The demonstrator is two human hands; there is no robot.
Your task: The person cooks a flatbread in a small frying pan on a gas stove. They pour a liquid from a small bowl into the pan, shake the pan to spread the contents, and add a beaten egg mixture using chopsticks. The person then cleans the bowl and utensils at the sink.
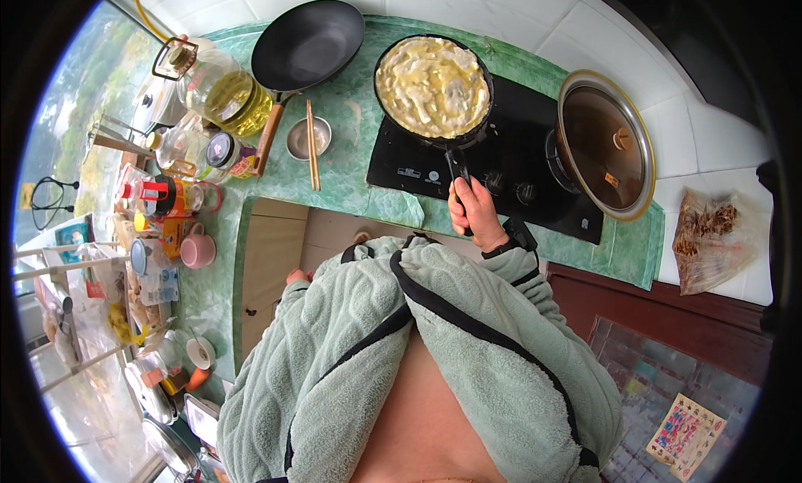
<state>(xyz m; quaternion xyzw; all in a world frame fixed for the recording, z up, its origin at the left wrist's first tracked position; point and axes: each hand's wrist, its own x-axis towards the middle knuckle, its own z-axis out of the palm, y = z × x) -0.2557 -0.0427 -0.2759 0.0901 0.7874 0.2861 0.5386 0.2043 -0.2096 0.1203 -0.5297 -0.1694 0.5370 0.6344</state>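
My right hand (473, 212) is closed around the black handle of a frying pan (459, 160). The pan rests over the left burner of a black glass gas cooktop (532, 163). A lumpy, pale yellow layer of batter or egg mixture (433, 85) fills it, glossy and wet on top. Low beside my jacket hangs my left hand (299, 275), mostly covered by the sleeve; its fingers are too hidden to read. Left of the cooktop stands a small metal bowl (299, 139) with wooden chopsticks (312, 144) laid across it.
An empty black wok (310, 44) sits at the back left, near a large jug of oil (235, 104). Jars, bottles and a pink mug (197, 248) crowd the left counter. On the right burner is a pot with a glass lid (598, 151). A plastic bag (714, 238) hangs on the wall.
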